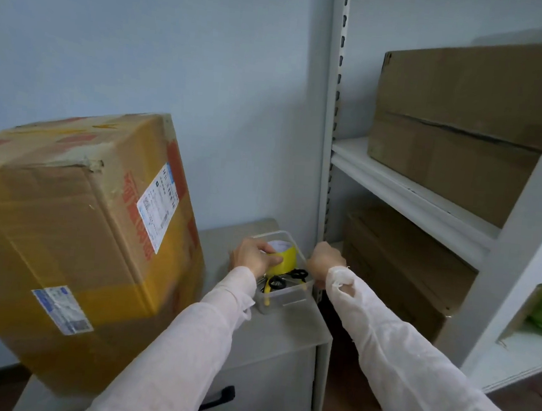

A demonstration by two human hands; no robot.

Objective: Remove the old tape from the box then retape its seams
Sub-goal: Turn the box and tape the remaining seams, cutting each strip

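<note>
1. The left hand [253,257] curls its fingers over a yellow tape roll [280,261], gripping it just above a clear plastic bin [282,299].
2. The right hand [325,259] is closed into a loose fist at the bin's right edge; whether it grips the rim cannot be told.
3. Inside the bin lie black-handled scissors [289,277] and a yellow-handled tool, partly hidden.
4. The bin sits on a grey drawer cabinet [283,344].
5. The large cardboard box [73,237], with worn tape along its top seam and two shipping labels, stands on the same cabinet, just left of the bin.
6. A white shelf unit [427,199] to the right holds plain brown boxes.
</note>
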